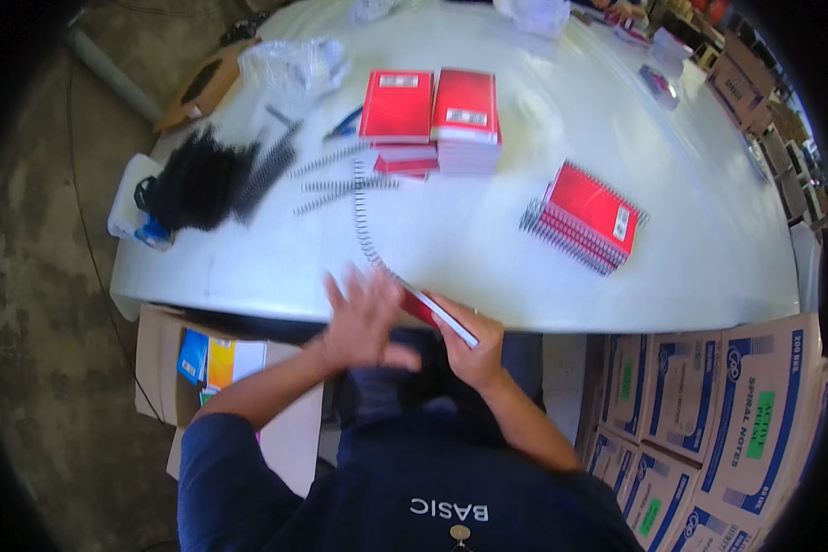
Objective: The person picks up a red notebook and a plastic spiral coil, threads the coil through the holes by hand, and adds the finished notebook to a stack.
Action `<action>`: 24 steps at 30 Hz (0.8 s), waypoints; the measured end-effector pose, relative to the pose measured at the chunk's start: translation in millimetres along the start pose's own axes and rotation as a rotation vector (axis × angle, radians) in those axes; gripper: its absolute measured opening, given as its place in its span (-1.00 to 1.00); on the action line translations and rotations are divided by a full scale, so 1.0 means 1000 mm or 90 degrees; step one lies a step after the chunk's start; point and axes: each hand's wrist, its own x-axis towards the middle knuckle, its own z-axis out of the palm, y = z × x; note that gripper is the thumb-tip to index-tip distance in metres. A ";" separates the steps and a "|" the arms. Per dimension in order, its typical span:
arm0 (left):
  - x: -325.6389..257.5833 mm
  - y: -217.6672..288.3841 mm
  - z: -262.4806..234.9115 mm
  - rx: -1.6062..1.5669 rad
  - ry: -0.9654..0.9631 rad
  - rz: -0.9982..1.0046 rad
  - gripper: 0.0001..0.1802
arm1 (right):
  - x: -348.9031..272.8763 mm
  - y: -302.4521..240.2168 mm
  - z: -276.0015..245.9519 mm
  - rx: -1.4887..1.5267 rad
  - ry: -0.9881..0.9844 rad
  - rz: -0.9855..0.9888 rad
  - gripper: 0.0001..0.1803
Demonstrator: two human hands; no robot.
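We grip a slim red notebook (420,308), edge-on, in the right hand (474,348); a loose dark coil (362,225) trails from its far end over the pale table (708,267); our left hand (366,320), blurred, fingers spread, is just beside it. Ahead of us, two stacks of red notebooks (466,106) stand side by side; rightward, a spiral-bound stack (593,212); leftward, a heap of black coils (202,179); printed cartons (676,391) at lower right.

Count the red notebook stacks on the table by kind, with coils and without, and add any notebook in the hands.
Stacks with no coils showing: 2
Coil-bound stack: 1
Red notebook in the right hand: 1
Total: 4 (3 stacks, 1 single notebook)
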 end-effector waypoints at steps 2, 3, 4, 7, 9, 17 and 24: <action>0.031 -0.032 -0.004 0.025 0.105 -0.101 0.31 | -0.014 0.001 0.004 0.017 -0.038 0.006 -0.65; 0.037 -0.041 -0.003 0.015 0.117 -0.134 0.32 | -0.010 0.005 0.007 0.028 -0.051 -0.013 -0.64; 0.020 -0.027 0.008 -0.054 0.047 -0.139 0.31 | -0.010 0.006 0.007 0.017 -0.040 -0.012 -0.63; -0.019 0.016 0.003 -0.256 -0.281 -0.079 0.28 | -0.004 0.010 -0.002 -0.011 -0.001 -0.026 -0.60; 0.002 -0.004 -0.008 0.009 -0.532 -0.077 0.34 | 0.006 0.008 -0.004 -0.049 -0.026 -0.079 -0.66; 0.018 0.018 -0.001 -0.300 -0.031 0.121 0.19 | 0.005 0.010 -0.010 -0.036 -0.051 -0.103 -0.56; -0.008 0.020 0.029 -0.326 -0.038 0.039 0.27 | -0.006 0.007 -0.007 -0.025 -0.084 -0.034 -0.49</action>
